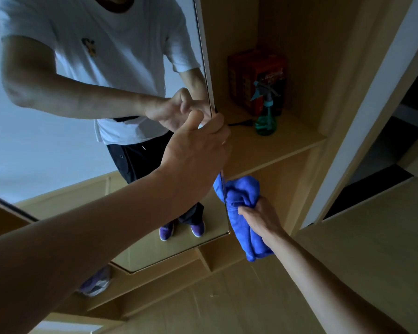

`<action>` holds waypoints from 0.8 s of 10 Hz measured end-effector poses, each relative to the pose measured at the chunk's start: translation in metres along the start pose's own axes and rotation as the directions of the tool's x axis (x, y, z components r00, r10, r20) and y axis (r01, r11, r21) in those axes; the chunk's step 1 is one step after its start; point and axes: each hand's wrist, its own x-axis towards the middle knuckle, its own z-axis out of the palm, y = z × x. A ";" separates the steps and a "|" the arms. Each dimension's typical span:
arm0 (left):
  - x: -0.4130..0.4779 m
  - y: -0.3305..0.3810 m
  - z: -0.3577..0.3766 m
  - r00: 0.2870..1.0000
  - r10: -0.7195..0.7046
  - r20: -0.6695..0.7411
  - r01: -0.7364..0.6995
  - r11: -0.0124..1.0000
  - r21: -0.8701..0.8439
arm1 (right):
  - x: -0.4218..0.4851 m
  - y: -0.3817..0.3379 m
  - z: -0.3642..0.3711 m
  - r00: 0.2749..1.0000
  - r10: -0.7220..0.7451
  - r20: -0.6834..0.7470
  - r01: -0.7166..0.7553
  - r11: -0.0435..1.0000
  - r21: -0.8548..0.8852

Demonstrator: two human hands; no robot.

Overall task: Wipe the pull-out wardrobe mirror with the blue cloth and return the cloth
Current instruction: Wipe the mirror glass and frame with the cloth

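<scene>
The tall pull-out mirror [58, 145] fills the left of the view and reflects a person in a white shirt. My left hand [198, 150] grips the mirror's right edge about halfway up, fingers curled round the frame and thumb on the glass. My right hand [258, 218] holds the bunched blue cloth [239, 213] low down, just right of the mirror's edge. Part of the cloth hangs below my fist, and a bit of it shows reflected in the glass.
A wooden wardrobe shelf [287, 143] right of the mirror carries a green spray bottle [266, 114] and a red-brown box [256, 75]. A white door frame [362, 126] rises at the right. Wooden floor lies below.
</scene>
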 end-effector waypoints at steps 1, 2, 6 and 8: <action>-0.001 -0.005 -0.005 1.000 -0.009 -0.012 0.010 1.000 0.019 | 0.001 -0.025 -0.009 0.995 -0.078 -0.066 0.077 0.997 -0.022; -0.002 -0.006 -0.013 1.000 -0.020 0.011 0.020 1.000 0.002 | -0.007 -0.064 -0.023 0.969 -0.202 -0.140 0.208 0.978 0.033; 0.013 -0.038 -0.031 0.978 -0.161 -0.130 0.154 0.986 -0.060 | -0.018 -0.083 -0.033 0.968 -0.234 -0.096 0.247 0.954 0.171; 0.011 -0.043 -0.026 0.981 -0.119 -0.155 0.094 0.983 -0.159 | -0.016 -0.069 -0.030 0.991 -0.132 -0.033 0.133 0.990 0.049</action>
